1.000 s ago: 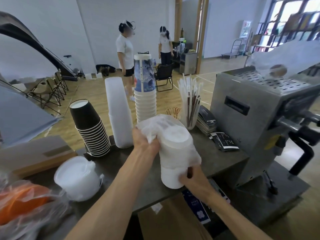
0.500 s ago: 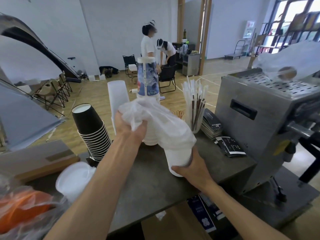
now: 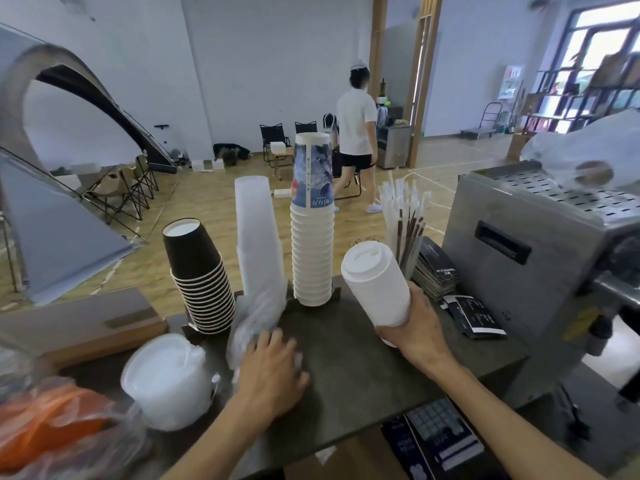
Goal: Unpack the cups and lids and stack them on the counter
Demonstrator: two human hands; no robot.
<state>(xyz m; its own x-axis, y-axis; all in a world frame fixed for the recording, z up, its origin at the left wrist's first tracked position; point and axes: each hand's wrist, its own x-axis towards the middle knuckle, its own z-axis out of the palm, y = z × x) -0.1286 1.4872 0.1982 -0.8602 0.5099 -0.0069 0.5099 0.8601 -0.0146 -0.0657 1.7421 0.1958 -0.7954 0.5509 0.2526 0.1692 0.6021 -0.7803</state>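
My right hand (image 3: 417,327) grips the lower end of a bare stack of white lids (image 3: 375,278), tilted with its top toward the cups, just above the dark counter (image 3: 349,362). My left hand (image 3: 270,372) lies on the counter and holds the crumpled clear plastic bag (image 3: 254,320) beside the cup stacks. Behind stand upside-down stacks: black cups (image 3: 201,275), translucent cups (image 3: 258,237) and white printed cups (image 3: 312,220). Another bagged stack of white lids (image 3: 166,379) lies at the left.
A steel coffee machine (image 3: 540,258) fills the right side. Straws in a holder (image 3: 405,220) and dark packets (image 3: 474,311) sit beside it. An orange bag (image 3: 45,424) and a cardboard box (image 3: 69,323) are at the left. A person walks beyond the counter.
The plastic bag has come off the lid stack; my left hand carried it down to the counter, while my right hand keeps the now bare lids and has shifted right.
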